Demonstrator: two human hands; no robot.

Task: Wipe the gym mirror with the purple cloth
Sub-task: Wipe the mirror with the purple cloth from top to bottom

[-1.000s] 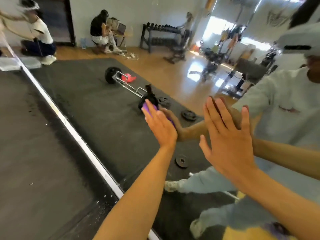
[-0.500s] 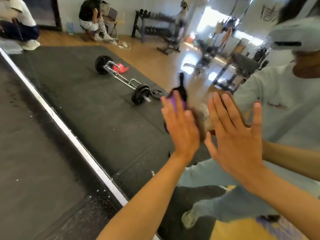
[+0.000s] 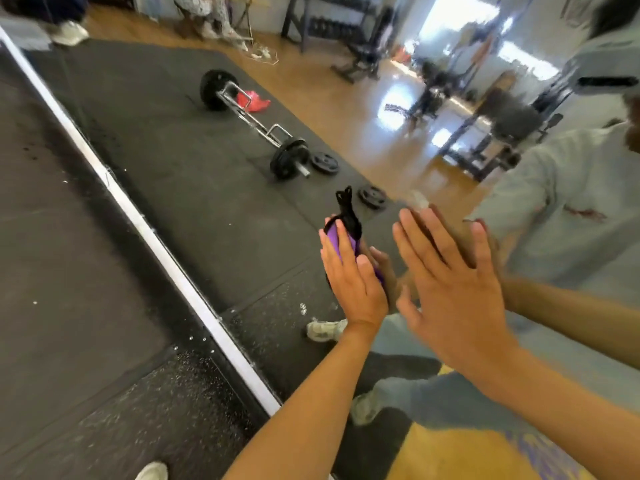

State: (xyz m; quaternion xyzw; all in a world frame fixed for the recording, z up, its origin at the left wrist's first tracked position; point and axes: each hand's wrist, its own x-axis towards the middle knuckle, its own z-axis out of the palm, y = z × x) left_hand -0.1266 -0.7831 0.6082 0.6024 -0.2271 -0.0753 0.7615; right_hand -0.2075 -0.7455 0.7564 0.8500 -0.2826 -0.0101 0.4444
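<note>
The gym mirror (image 3: 214, 188) fills most of the view, its pale bottom frame (image 3: 149, 233) running diagonally across the dark floor. My left hand (image 3: 349, 275) lies flat with straight fingers and presses the purple cloth (image 3: 337, 242) against the glass; a black loop of the cloth (image 3: 348, 211) sticks out above my fingertips. To its right, my right hand (image 3: 450, 278) rests open and flat on the mirror, fingers spread, holding nothing. The reflections of both hands meet them on the glass.
Black rubber flooring (image 3: 69, 306) lies below the mirror frame, my shoe (image 3: 152, 471) at the bottom edge. Reflected in the glass: a trap bar with plates (image 3: 256, 123), loose weight plates (image 3: 372, 197), a red object (image 3: 252, 100), a dumbbell rack, benches, other people.
My left hand with the cloth swept right across the glass, then dropped slightly lower. My right hand stayed flat on the mirror. The view shifted left and down.
</note>
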